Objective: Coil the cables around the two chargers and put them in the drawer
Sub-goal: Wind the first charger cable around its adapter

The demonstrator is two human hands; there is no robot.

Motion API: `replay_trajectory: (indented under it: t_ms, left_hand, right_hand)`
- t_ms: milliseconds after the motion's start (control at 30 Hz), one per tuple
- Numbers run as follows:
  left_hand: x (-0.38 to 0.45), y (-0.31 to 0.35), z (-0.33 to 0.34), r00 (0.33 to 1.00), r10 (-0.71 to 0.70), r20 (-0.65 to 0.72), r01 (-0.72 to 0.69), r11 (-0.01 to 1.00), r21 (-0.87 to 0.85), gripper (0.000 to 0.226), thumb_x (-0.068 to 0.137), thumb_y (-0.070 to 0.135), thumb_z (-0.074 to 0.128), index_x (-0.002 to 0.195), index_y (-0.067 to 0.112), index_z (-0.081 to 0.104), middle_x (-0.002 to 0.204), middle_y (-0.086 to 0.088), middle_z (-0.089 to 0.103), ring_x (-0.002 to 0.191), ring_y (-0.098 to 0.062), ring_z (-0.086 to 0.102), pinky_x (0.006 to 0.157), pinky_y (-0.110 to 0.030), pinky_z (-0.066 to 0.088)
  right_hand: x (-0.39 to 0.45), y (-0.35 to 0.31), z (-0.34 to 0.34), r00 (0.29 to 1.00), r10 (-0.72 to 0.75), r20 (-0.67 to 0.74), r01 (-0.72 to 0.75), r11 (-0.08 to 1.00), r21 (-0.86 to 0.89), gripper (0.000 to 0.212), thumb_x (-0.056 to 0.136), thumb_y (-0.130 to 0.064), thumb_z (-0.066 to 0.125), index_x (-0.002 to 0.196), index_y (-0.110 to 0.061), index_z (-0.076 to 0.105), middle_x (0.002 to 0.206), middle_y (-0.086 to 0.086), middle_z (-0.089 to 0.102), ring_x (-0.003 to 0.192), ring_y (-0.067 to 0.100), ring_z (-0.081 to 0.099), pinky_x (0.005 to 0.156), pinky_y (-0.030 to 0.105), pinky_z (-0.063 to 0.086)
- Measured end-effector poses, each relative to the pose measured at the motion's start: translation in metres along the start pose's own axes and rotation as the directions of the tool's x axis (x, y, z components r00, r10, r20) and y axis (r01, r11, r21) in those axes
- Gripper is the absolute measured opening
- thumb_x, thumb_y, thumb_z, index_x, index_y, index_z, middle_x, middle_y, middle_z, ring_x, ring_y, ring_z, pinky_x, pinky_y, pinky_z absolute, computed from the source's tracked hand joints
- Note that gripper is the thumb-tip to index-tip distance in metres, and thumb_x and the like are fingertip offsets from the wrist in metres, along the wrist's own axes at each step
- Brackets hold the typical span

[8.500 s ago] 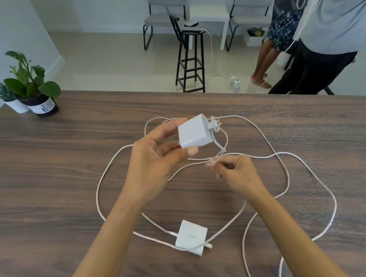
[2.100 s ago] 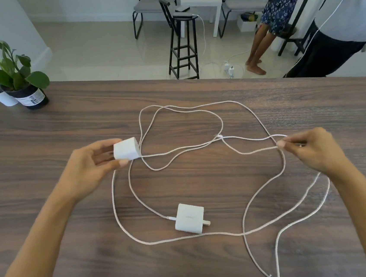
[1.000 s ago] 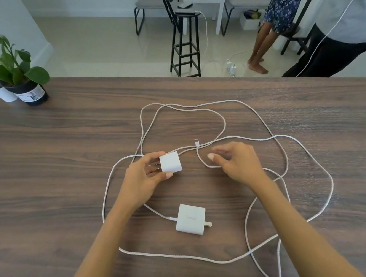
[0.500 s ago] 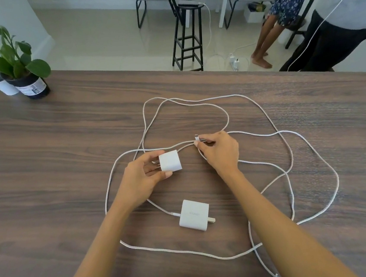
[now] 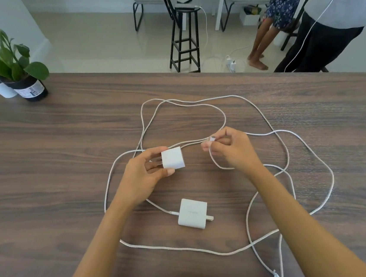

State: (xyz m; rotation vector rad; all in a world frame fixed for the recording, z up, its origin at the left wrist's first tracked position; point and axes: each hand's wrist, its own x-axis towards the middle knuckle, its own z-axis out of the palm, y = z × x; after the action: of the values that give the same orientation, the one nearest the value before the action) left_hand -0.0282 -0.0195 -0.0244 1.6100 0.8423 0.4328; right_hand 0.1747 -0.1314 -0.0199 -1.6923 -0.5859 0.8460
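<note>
Mid-table (image 5: 43, 153) | left hand (image 5: 143, 178) grips charger (image 5: 172, 158) | right hand (image 5: 230, 149) pinches cable plug (image 5: 212, 138)

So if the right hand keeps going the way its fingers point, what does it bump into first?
Probably the small charger in the left hand. The right hand pinches a cable end and points left toward it, with only bare table between, though depth is unclear.

On the brown wooden table (image 5: 43, 153), the left hand (image 5: 143, 176) holds a small white cube charger (image 5: 172, 158) above the middle. The right hand (image 5: 230, 149) is just to its right — pinching the plug end of a long white cable (image 5: 222, 116). Cable loops lie all around both hands. A flat white square charger (image 5: 192, 213) lies nearer — below the held one. Two potted plants (image 5: 14, 65) stand at the far left corner.
</note>
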Motion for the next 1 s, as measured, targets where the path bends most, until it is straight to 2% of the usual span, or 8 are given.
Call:
replay_trajectory:
  t_ms: [67,200,300,400,600,833,1000]
  left_hand:
    - [-0.001,0.004,0.002,1.000,0.025,0.010,-0.025,1.000,-0.019,0.051,0.073,-0.002,0.075,0.112,0.028,0.061,0.113,0.006,0.067,0.092,-0.006,0.067,0.078,-0.011,0.049]
    - [-0.003,0.010,0.007,0.997,0.067,0.030,-0.065,0.996,-0.065,0.053,0.074,-0.007,0.072,0.112,0.028,0.061,0.118,0.005,0.065,0.096,-0.011,0.067,0.081,-0.016,0.051]
    - [-0.004,0.013,0.009,0.996,0.082,0.032,-0.079,0.993,-0.086,0.053,0.073,-0.010,0.072,0.113,0.024,0.062,0.117,0.005,0.065,0.094,-0.011,0.067,0.080,-0.017,0.052]
    - [-0.005,0.015,0.010,0.994,0.099,0.036,-0.094,0.989,-0.118,0.054,0.072,-0.012,0.071,0.112,0.023,0.062,0.116,0.005,0.065,0.092,-0.009,0.068,0.078,-0.017,0.052]
    - [-0.005,0.019,0.012,0.991,0.119,0.063,-0.109,0.983,-0.149,0.055,0.071,-0.014,0.071,0.112,0.020,0.062,0.116,0.002,0.065,0.095,-0.009,0.067,0.078,-0.018,0.052]
    - [-0.004,0.019,0.016,0.989,0.126,0.075,-0.115,0.984,-0.136,0.057,0.067,-0.016,0.072,0.109,0.023,0.065,0.116,-0.001,0.067,0.098,-0.020,0.066,0.084,-0.027,0.054]
    - [-0.003,0.022,0.018,0.988,0.137,0.076,-0.128,0.986,-0.110,0.058,0.067,-0.017,0.072,0.108,0.024,0.066,0.115,-0.003,0.067,0.099,-0.018,0.066,0.085,-0.027,0.054]
  right_hand:
    - [-0.011,-0.008,-0.005,0.995,0.039,0.094,-0.052,0.989,0.141,0.015,0.082,0.002,0.066,0.080,-0.010,0.056,0.079,0.011,0.074,0.079,0.026,0.072,0.076,0.033,0.058]
    - [-0.023,-0.013,-0.010,0.984,0.101,0.148,-0.129,0.973,0.193,0.008,0.081,0.003,0.067,0.085,-0.003,0.063,0.071,0.011,0.072,0.063,0.022,0.069,0.067,0.029,0.059]
    - [-0.028,-0.017,-0.010,0.974,0.143,0.178,-0.164,0.980,0.110,0.011,0.082,0.001,0.066,0.093,0.000,0.068,0.066,0.008,0.071,0.057,0.013,0.067,0.060,0.021,0.056]
    - [-0.031,-0.022,-0.009,0.975,0.126,0.184,-0.131,0.991,0.015,0.018,0.084,-0.002,0.065,0.101,0.004,0.067,0.068,0.009,0.067,0.055,0.007,0.064,0.058,0.016,0.053]
    - [-0.038,-0.032,-0.006,0.964,0.098,0.248,-0.043,0.975,-0.218,0.006,0.082,-0.018,0.071,0.084,-0.013,0.074,0.062,-0.003,0.070,0.056,0.005,0.063,0.057,0.011,0.045]
    - [-0.037,-0.037,-0.006,0.956,0.131,0.264,-0.078,0.977,-0.200,0.008,0.080,-0.021,0.074,0.079,-0.013,0.075,0.067,0.002,0.071,0.060,0.009,0.063,0.067,0.019,0.047]
    - [-0.037,-0.038,-0.009,0.949,0.149,0.277,-0.095,0.975,-0.199,0.010,0.080,-0.016,0.072,0.082,-0.006,0.074,0.066,0.006,0.069,0.057,0.010,0.061,0.066,0.019,0.047]
